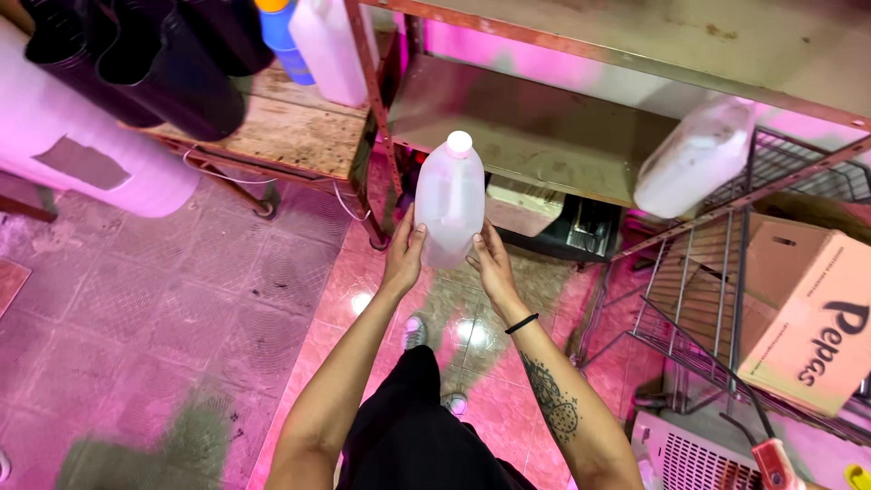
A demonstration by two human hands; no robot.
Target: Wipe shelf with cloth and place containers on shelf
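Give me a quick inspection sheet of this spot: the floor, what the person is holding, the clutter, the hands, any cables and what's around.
Surface: tiled floor, pink-lit, worn and stained in places.
Job's things: translucent plastic jug with a white cap, held upright between both hands.
Clutter: second jug lying tilted on the wire rack; cardboard box on the same rack; blue bottle and black tubes on the wooden bench.
Hands: left hand and right hand press the jug's lower sides, fingers spread.
Cables: thin white wire hanging along the bench edge.
Surroundings: rusty metal shelf, large white roll at left.
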